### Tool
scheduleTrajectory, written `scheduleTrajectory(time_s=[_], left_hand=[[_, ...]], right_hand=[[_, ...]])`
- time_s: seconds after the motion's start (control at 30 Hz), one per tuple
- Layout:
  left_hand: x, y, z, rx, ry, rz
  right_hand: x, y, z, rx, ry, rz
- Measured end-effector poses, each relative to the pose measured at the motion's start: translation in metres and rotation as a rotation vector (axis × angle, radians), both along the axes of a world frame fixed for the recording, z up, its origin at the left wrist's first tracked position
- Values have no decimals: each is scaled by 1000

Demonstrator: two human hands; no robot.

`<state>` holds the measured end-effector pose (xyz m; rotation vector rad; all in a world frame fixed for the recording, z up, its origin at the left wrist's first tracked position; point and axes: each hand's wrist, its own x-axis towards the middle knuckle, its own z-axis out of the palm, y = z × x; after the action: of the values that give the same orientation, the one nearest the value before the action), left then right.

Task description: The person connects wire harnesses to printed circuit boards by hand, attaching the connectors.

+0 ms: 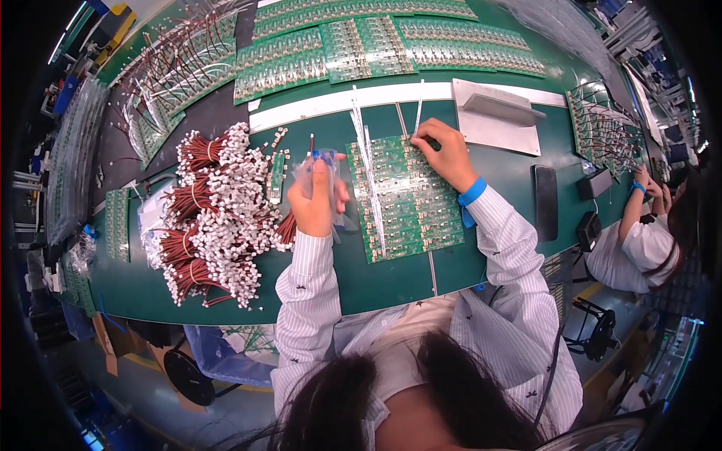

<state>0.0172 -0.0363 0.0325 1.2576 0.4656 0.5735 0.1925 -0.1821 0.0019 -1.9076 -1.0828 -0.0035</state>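
A green circuit board panel (410,199) lies in front of me on the green table. Several thin white strips (372,192) run lengthwise across its left half. At the panel's top edge, my right hand (449,155) pinches the lower end of another narrow white strip (419,113), which points away from me. Just left of the panel, my left hand (319,197) is closed round a crumpled clear plastic bag (304,177) with some blue on it. Part of the bag is hidden behind the fingers. A blue band circles my right wrist.
Bundled brown wires with white connectors (214,218) pile up on the left. More board panels (368,49) line the back. A metal angle plate (496,116) and a black phone (546,203) lie right. Another person (639,233) works at the far right.
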Motion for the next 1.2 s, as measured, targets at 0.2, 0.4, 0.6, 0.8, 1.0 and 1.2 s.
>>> scheduleTrajectory(time_s=[0.2, 0.4, 0.6, 0.8, 1.0, 1.2], left_hand=[[0, 1, -1, -15, -19, -2], [-1, -2, 1, -36, 11, -143], [-3, -11, 10, 38, 103, -364], [-4, -14, 8, 62, 97, -436], [-6, -16, 5, 102, 122, -488], [-3, -15, 6, 116, 103, -498]], right_hand=[[-3, 1, -3, 24, -105, -8], [-4, -5, 18, -3, -5, -42], [-50, 4, 82, 121, 71, 126], [-66, 11, 97, 53, 120, 311], [-66, 10, 98, 0, 201, 306], [-69, 4, 102, 136, 65, 197]])
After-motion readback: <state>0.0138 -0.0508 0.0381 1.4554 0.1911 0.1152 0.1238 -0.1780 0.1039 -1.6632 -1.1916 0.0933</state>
